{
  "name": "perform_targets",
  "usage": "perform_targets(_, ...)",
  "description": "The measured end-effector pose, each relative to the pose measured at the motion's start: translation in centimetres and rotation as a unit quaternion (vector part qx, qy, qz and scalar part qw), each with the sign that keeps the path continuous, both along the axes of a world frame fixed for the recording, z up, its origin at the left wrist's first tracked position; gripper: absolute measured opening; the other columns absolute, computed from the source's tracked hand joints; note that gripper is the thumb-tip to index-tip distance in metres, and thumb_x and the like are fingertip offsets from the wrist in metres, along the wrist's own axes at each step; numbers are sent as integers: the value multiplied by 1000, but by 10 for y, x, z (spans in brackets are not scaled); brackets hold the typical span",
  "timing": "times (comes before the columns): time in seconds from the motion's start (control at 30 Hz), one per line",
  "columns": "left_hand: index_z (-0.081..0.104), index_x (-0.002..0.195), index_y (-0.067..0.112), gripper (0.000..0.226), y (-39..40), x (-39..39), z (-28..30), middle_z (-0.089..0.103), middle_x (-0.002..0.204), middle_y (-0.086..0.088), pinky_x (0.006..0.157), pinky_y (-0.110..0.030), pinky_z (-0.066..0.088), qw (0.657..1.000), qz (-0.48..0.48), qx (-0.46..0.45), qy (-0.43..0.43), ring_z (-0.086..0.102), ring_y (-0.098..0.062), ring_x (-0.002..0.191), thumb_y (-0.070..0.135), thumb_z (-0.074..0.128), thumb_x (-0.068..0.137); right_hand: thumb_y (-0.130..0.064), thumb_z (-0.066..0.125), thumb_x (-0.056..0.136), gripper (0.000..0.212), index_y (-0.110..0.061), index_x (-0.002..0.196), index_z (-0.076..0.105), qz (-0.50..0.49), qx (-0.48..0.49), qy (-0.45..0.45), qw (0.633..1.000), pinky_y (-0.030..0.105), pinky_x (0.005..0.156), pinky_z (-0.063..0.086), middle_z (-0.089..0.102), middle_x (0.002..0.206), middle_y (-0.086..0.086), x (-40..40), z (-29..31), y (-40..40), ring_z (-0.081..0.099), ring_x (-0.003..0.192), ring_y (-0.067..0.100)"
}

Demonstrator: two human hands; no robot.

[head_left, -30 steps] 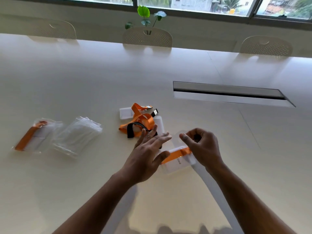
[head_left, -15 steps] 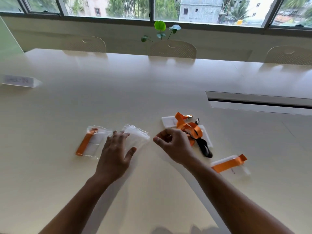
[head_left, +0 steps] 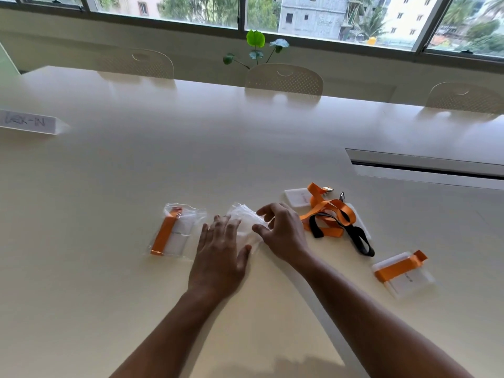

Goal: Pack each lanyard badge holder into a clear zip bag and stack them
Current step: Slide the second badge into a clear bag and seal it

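A pile of empty clear zip bags (head_left: 245, 218) lies on the cream table (head_left: 191, 159). My left hand (head_left: 221, 252) rests flat on the pile's near side, fingers spread. My right hand (head_left: 281, 230) pinches the pile's right edge between thumb and fingers. Left of the pile lies a packed bag with an orange lanyard badge holder (head_left: 170, 233) inside. To the right sits a tangle of orange and black lanyards with badge holders (head_left: 331, 214). A badge holder wrapped in its orange lanyard (head_left: 401, 270) lies apart at the right.
A folded paper name card (head_left: 28, 122) stands at the far left. A cable slot (head_left: 425, 166) runs across the table at the right. Three chairs (head_left: 283, 79) line the far edge, with a green plant (head_left: 255, 47) behind them.
The wrapped badge holder was let go and now lies at the right. Both hands moved left to the pile of empty bags; my right hand now pinches its edge.
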State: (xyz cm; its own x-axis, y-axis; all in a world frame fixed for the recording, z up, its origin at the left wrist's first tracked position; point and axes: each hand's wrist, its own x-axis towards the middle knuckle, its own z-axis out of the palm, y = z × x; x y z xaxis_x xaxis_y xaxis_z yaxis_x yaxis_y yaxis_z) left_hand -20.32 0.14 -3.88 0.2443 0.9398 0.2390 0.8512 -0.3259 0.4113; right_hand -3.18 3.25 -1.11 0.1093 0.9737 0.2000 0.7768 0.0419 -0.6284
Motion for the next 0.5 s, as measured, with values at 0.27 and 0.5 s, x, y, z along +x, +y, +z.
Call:
perform_targets(0.27,31,151,23,60,1,0,-1,28,163,-7,128,-42,5,999,6,0,-35,17,-27,154,24,52,95,-34,83,83,46,-16,124,72,-15,-30,41,999,29,77,60,70,109,-1,1,0,3,68,76,7)
perform_targets(0.5,34,151,23,58,1,0,-3,27,164,-4,128,-40,-1,998,2,14,-63,10,-23,157,14,50,95,-36,82,83,13,-30,88,72,-62,0,65,996,24,63,49,71,86,-10,-2,0,4,65,78,7)
